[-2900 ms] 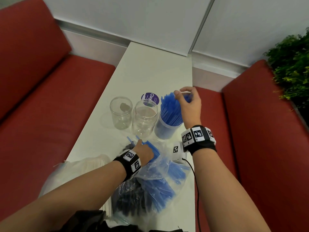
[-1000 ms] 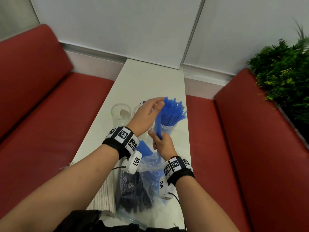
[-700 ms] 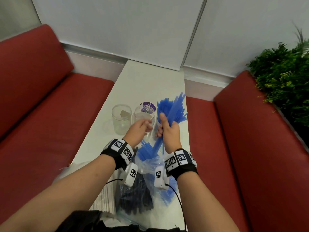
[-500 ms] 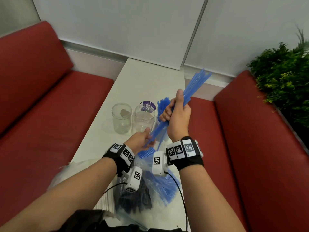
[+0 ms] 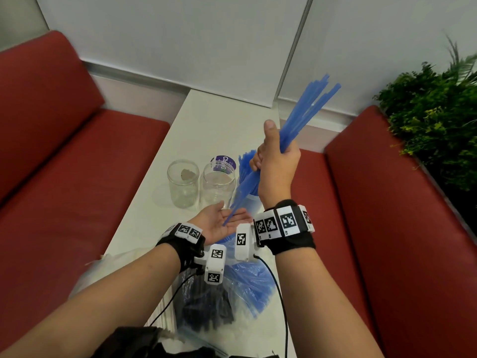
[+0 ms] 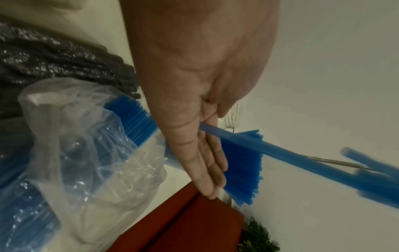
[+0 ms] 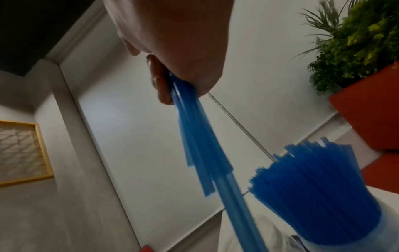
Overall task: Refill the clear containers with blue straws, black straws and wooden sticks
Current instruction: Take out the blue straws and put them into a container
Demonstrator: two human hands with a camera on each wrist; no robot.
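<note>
My right hand (image 5: 276,161) grips a bundle of blue straws (image 5: 307,109) held above the table and tilted up to the right. The bundle's lower ends rest on my left hand (image 5: 222,223), which lies open, palm up. Two clear jars (image 5: 183,182) (image 5: 218,184) stand without straws. A third container of blue straws (image 5: 245,166) stands partly hidden behind my right hand. In the left wrist view, straight fingers (image 6: 207,170) lie under the bundle (image 6: 302,158). In the right wrist view, curled fingers (image 7: 159,85) clamp the bundle (image 7: 200,141) beside the filled container (image 7: 313,187).
A clear bag of blue straws (image 5: 247,280) and a bag of black straws (image 5: 206,306) lie at the near table edge, with a pale bag (image 5: 87,272) to their left. A purple lid (image 5: 225,161) lies behind the jars. Red benches (image 5: 77,177) flank the narrow white table (image 5: 211,120).
My right hand has raised the blue straw bundle higher and tilted it further right. My left hand has turned palm up and flattened under the bundle's lower ends.
</note>
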